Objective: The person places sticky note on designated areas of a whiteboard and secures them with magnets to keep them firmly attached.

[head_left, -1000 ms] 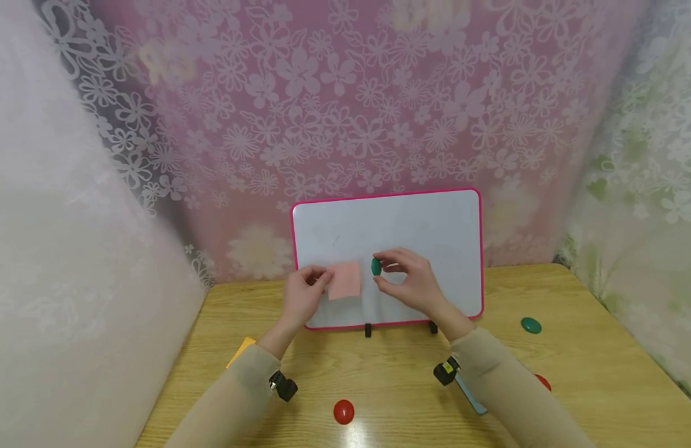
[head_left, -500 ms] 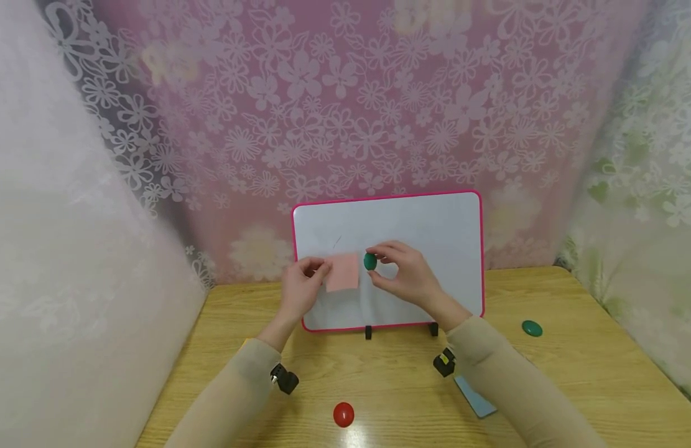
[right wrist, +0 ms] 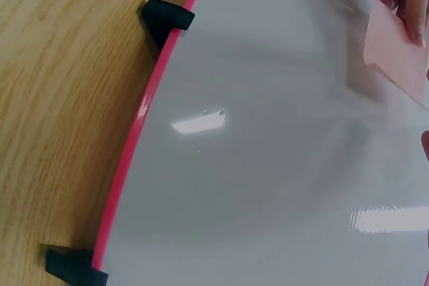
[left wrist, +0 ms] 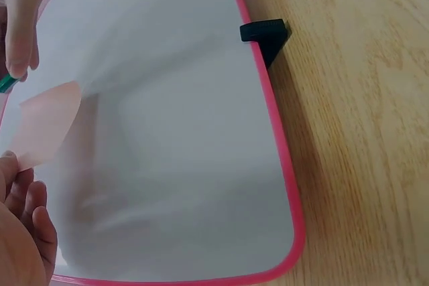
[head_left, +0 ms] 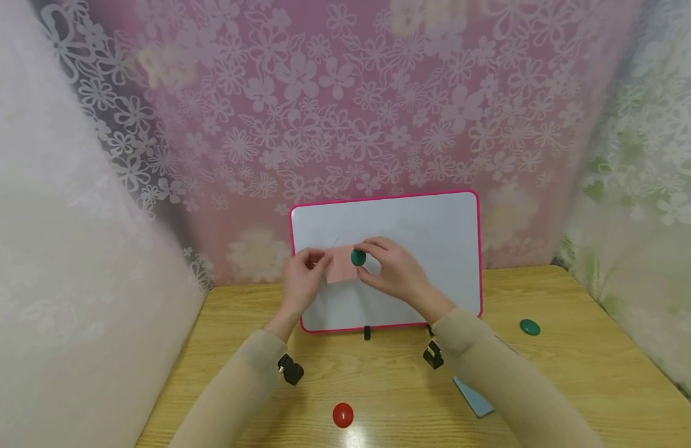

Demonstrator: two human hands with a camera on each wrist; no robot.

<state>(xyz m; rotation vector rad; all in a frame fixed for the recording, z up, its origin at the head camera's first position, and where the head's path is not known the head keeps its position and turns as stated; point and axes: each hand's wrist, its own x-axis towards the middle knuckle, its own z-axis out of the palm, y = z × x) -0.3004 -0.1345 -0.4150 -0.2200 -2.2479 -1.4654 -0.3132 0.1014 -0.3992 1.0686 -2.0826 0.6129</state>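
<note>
A pink-framed whiteboard (head_left: 429, 236) leans upright at the back of the table. Between thumb and fingers my left hand (head_left: 301, 281) pinches the left edge of a pink sticky note (head_left: 339, 269). In the left wrist view the sticky note (left wrist: 50, 125) curves away from the board's surface. My right hand (head_left: 394, 269) grips a round green magnet (head_left: 358, 257) by its rim, in front of the note's right side. Only a sliver of the magnet (left wrist: 8, 83) shows in the left wrist view, and it is out of sight in the right wrist view.
Black feet (head_left: 367, 333) support the board's lower edge. A red magnet (head_left: 343, 415) lies at the table's front, a blue flat piece (head_left: 474, 398) beside the right sleeve, and another green magnet (head_left: 530, 327) farther right. Patterned curtains hang behind and at both sides.
The right hand has moved left with the green magnet, from beside the sticky note to over its right part. The left hand has raised the note slightly.
</note>
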